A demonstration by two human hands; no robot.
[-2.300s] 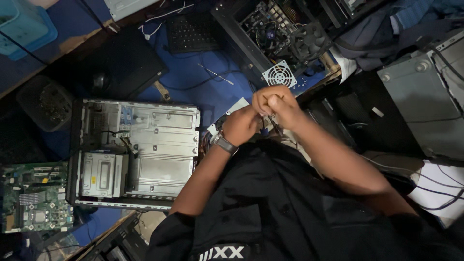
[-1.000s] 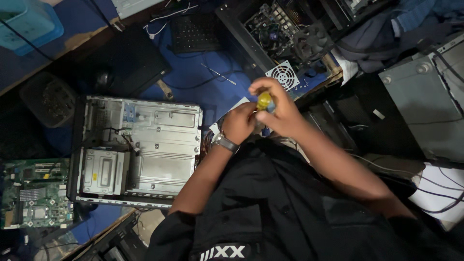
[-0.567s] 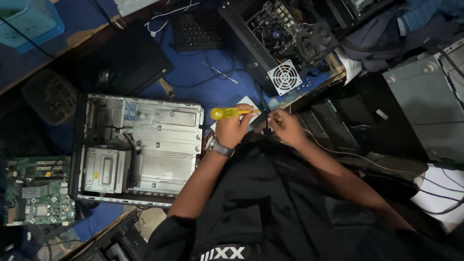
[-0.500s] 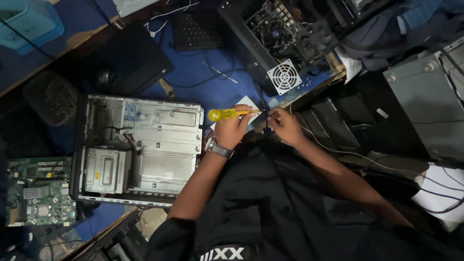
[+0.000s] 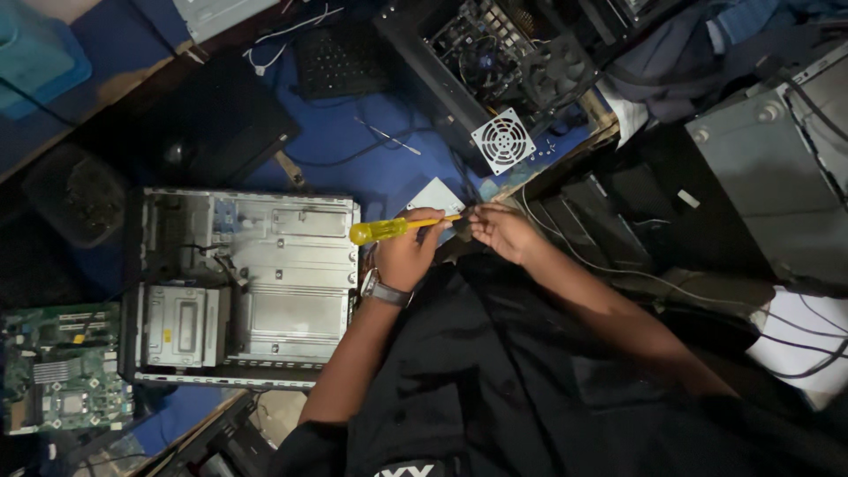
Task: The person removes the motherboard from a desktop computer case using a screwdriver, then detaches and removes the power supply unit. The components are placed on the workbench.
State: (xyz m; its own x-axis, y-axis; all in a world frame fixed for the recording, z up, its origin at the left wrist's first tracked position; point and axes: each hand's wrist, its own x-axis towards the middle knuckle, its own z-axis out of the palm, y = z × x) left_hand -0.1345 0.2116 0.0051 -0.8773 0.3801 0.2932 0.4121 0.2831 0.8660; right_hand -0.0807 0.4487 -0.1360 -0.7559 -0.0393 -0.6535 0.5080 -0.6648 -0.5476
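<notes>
Far left, lower: bare green circuit board [image 5: 60, 371] lying flat on the blue tabletop [image 5: 353, 146], apart from its case.

Just beside it: open grey metal computer case [image 5: 243, 287] on its side, cover off, interior facing up; silver drive cage [image 5: 181, 325] in the lower left corner. Laid flat, probably so the inside can be reached from above.

Above the case: dark flat panel [image 5: 221, 124] and black keyboard [image 5: 340, 57], pushed back out of the way.

Centre: left hand [image 5: 408, 252], wristwatch [image 5: 385, 291] on the wrist, closed round the shaft end of a yellow-handled screwdriver [image 5: 389, 230]. Tool held level, handle jutting left over the case's right edge, tip pointing right toward the other hand — a carrying or steadying grip rather than a driving one, by the look of it.

Right of that: right hand [image 5: 502, 231], fingers pinched narrow near the tool's tip; any small item between the fingertips too small to make out. Both hands close to the body, above a pale square card [image 5: 437, 194] on the tabletop.

Upper right: second open black case [image 5: 495, 62] with a white square fan grille [image 5: 503, 141] at its near corner.

Far right: grey metal housing [image 5: 777, 168], loose cables trailing below.
</notes>
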